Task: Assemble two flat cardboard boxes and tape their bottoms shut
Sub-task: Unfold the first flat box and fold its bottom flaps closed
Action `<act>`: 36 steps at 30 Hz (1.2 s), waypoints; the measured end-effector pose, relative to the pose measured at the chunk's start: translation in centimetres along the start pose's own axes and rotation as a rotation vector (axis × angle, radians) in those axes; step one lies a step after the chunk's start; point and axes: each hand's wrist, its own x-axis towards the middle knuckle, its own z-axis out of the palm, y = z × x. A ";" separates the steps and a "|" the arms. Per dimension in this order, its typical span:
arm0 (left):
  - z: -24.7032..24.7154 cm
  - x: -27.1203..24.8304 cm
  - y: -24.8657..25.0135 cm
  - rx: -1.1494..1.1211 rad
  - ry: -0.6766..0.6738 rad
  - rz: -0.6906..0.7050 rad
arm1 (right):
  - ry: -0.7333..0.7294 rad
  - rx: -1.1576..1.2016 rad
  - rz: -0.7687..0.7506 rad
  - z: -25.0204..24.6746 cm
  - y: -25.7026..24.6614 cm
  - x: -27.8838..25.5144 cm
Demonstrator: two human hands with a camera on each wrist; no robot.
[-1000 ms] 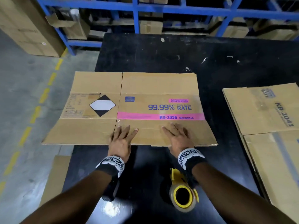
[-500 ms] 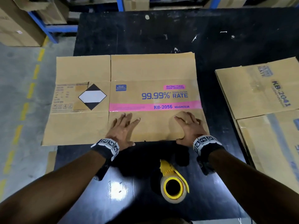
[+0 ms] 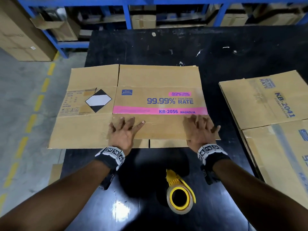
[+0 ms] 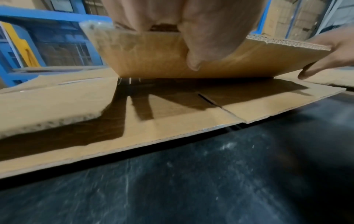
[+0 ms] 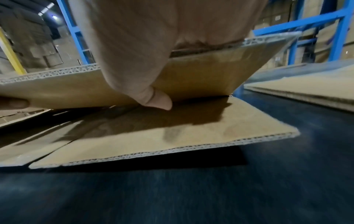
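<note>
Both hands are on the near flap (image 3: 164,129) of the flattened KB-2056 box (image 3: 158,80), which lies flat on the black table (image 3: 166,47) with its left panel hanging past the table edge. The left hand (image 3: 123,132) sits at the flap's left end, fingers fanned on top; the left wrist view shows its thumb (image 4: 203,50) tucked under the flap, so the flap is pinched between thumb and fingers. The right hand (image 3: 200,130) holds the right end the same way, fingers spread above, thumb (image 5: 153,97) underneath. The flap's near edge tilts up off the lower layer (image 5: 172,136), which stays flat on the table. A yellow tape dispenser (image 3: 180,195) rests on the table between the forearms, close to the person. Further flattened cartons (image 3: 266,100) lie to the right, well apart from both hands.
</note>
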 end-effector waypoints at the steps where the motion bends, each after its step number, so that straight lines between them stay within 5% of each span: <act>1: -0.6 -0.2 -0.1 0.002 0.037 -0.003 | 0.007 0.003 0.029 -0.8 -0.1 0.1; 6: -5.5 -0.8 -1.6 -0.058 0.227 -0.068 | 0.105 0.093 0.137 -5.2 -1.3 0.2; 18: -18.0 -7.8 -7.8 -0.142 0.667 -0.079 | 0.555 0.176 0.068 -18.2 -7.9 -1.8; 28: -12.4 -9.3 -7.4 -0.106 0.410 -0.217 | 0.393 0.075 0.080 -14.3 -7.8 -3.6; 36: -15.5 -7.8 -5.2 -0.169 0.386 -0.196 | 0.320 0.126 0.142 -16.7 -3.7 -3.6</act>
